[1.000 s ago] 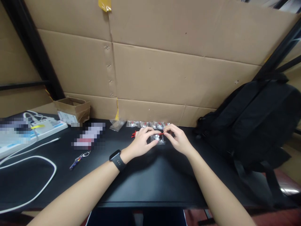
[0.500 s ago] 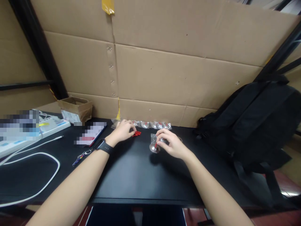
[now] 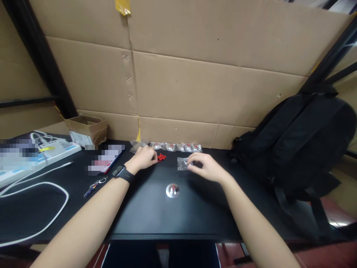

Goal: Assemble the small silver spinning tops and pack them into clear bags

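My left hand (image 3: 143, 158) has its fingers curled together at the edge of a small heap of red cord (image 3: 161, 157), with a strand at the fingertips. On the right, my right hand (image 3: 205, 167) pinches the edge of a small clear plastic bag (image 3: 182, 163) between thumb and fingers. A shiny round metal cymbal (image 3: 173, 190) with a red mark at its middle lies on the black table, nearer to me than both hands. Several more such discs in clear bags (image 3: 170, 147) form a row along the back. Crumpled clear plastic (image 3: 136, 146) lies behind my left hand.
At left are a phone (image 3: 107, 160), a keyring (image 3: 95, 187), an open cardboard box (image 3: 87, 130), a white power strip (image 3: 60, 152) and a looping white cable (image 3: 67, 197). A black backpack (image 3: 301, 137) stands at right. Cardboard sheeting (image 3: 189, 85) walls the back.
The metal cymbal has left my right hand and now lies on the table, closer to me. My right hand stays by the plastic bag. My left hand has shifted slightly left, uncovering more red cord.
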`<state>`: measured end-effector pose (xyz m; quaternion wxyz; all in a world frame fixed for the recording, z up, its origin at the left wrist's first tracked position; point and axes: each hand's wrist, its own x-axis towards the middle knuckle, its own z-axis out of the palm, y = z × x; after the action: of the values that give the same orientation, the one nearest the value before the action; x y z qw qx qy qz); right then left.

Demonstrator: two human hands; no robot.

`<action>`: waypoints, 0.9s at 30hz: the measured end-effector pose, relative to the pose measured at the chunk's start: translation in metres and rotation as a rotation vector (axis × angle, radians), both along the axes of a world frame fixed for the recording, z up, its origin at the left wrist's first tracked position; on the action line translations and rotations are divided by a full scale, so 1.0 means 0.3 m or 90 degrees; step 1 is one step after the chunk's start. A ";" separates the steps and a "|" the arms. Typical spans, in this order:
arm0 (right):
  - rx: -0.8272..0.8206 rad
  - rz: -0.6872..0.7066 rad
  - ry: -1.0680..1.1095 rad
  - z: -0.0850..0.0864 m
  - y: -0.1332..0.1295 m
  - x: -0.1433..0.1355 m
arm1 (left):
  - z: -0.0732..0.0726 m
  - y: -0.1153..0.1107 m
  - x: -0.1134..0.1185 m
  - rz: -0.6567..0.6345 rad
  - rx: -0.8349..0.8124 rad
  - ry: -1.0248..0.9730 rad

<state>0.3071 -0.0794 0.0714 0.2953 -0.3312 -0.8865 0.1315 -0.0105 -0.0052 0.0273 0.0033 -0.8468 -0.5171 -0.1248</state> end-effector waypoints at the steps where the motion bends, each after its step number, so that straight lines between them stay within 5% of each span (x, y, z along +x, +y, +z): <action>1: 0.023 -0.072 0.005 0.004 0.024 0.055 | 0.008 -0.004 -0.004 -0.002 -0.003 0.006; 4: 0.049 -0.260 -0.008 -0.013 0.091 0.222 | 0.042 -0.025 -0.011 0.007 -0.028 0.012; 8: -0.071 -0.315 -0.102 -0.080 0.145 0.349 | 0.083 -0.061 0.004 -0.016 -0.029 -0.022; 14: -0.175 -0.269 -0.114 -0.131 0.173 0.348 | 0.093 -0.079 0.052 -0.135 -0.014 -0.150; 27: -0.180 -0.297 -0.119 -0.113 0.166 0.369 | 0.084 -0.088 0.100 -0.126 0.045 -0.223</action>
<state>0.4178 -0.0297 0.0377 0.1856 -0.5750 -0.7823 0.1514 0.0194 -0.0316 0.0526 -0.0692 -0.8584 -0.4190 -0.2877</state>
